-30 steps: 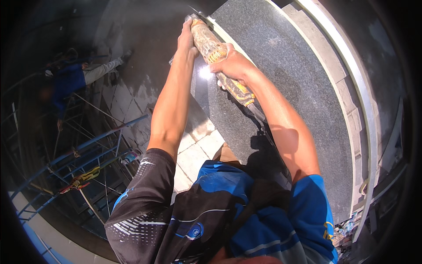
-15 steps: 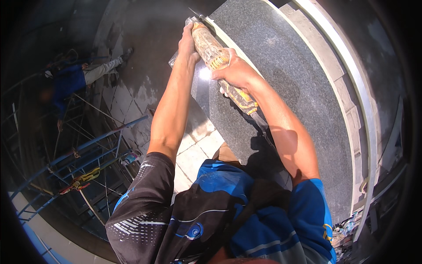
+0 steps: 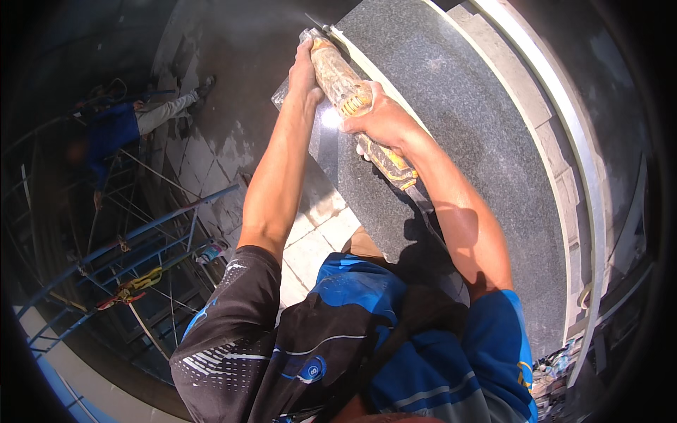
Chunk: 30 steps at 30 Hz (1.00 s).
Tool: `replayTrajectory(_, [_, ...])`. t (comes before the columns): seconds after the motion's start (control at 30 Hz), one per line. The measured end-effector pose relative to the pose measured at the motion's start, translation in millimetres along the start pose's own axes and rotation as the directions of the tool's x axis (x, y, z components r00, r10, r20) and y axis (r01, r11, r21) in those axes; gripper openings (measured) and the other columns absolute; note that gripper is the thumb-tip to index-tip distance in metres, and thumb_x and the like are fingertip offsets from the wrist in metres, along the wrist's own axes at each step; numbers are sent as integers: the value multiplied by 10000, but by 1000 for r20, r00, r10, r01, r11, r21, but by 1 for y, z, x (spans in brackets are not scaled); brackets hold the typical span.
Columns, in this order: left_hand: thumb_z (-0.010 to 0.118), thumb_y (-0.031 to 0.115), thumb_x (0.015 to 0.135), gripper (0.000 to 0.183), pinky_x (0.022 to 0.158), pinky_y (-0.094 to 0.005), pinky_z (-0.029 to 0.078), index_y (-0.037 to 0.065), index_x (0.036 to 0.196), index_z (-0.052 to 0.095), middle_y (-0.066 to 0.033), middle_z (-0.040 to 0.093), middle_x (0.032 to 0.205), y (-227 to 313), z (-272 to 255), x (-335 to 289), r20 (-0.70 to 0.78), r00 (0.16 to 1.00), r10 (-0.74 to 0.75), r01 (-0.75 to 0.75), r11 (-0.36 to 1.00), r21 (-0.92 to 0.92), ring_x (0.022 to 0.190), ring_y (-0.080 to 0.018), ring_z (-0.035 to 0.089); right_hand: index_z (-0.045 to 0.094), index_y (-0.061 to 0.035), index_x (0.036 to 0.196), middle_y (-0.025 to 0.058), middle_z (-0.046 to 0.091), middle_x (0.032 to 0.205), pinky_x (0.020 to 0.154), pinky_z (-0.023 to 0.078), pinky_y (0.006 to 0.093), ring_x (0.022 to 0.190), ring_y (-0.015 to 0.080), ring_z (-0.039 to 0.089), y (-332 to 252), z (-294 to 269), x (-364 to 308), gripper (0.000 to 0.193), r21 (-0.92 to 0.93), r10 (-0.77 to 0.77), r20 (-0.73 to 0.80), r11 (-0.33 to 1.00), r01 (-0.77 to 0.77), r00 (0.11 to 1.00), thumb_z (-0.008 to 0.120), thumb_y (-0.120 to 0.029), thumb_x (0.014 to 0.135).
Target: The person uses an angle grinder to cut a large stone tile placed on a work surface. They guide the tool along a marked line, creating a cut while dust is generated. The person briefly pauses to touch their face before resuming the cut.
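Past blue-black shirt [image 3: 338, 310], cord [image 3: 424, 206] running up to dusty yellow angle grinder [image 3: 338, 74], slanted alongside pale edge [image 3: 367, 64] of dark speckled slab [image 3: 486, 162]. Right hand [image 3: 386, 118] wrapped round grinder's middle; left hand [image 3: 305, 76] gripping near its front. Thin disc [image 3: 317, 22] beyond, beside slab's corner; contact unclear. Farther off, left: blue scaffold rails [image 3: 204, 202], co-worker [image 3: 115, 134] in blue top.

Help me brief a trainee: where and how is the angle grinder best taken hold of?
Probably two-handed, as the angle grinder is long and slants between its disc and cord. Come from the right around the body by the yellow slotted vents, as the right hand does, and from the left near the front, as the left hand does, keeping clear of the disc.
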State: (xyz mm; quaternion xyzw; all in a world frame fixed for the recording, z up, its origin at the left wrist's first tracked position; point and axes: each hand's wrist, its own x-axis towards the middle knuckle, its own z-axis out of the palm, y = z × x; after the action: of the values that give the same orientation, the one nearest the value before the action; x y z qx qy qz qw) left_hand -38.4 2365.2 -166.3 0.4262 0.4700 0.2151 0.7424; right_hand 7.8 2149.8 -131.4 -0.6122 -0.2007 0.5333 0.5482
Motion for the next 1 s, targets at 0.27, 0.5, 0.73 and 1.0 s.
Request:
replayTrajectory(0.27, [499, 476, 1021, 492, 745, -455, 612, 12, 1092, 646, -168, 713, 932, -2, 4, -14, -2, 1000, -6, 6, 1000, 3, 784, -286, 705, 235, 50, 1530, 201, 711, 996, 486, 545, 309, 618, 181, 678, 11, 1, -2, 958, -48, -25, -47, 999, 23, 999, 800, -38, 761])
replayTrajectory(0.5, [567, 420, 999, 526, 847, -497, 601, -47, 1241, 574, -208, 676, 1122, -1, -5, 5, 20, 1000, 17, -17, 1000, -19, 966, -326, 707, 263, 60, 1489, 183, 692, 947, 439, 527, 320, 585, 189, 666, -3, -3, 4, 885, 53, 23, 43, 998, -25, 999, 778, -27, 774])
replayTrajectory(0.73, [464, 481, 1025, 505, 780, -468, 606, 14, 1073, 649, -168, 707, 938, 6, -10, 37, 30, 999, -21, 21, 1000, 15, 814, -300, 700, 281, 22, 1466, 172, 666, 916, 407, 516, 330, 572, 194, 656, -16, 0, 25, 812, 135, 69, 71, 988, -78, 995, 745, -4, 800])
replayTrajectory(1.0, [461, 474, 1030, 500, 775, -472, 607, 12, 1090, 641, -169, 702, 950, 4, -6, 27, 34, 999, -25, 24, 1000, 10, 814, -299, 697, 286, -17, 1476, 182, 655, 946, 396, 506, 321, 554, 190, 642, -5, 0, 20, 812, 157, 45, 53, 986, -53, 998, 744, -1, 806])
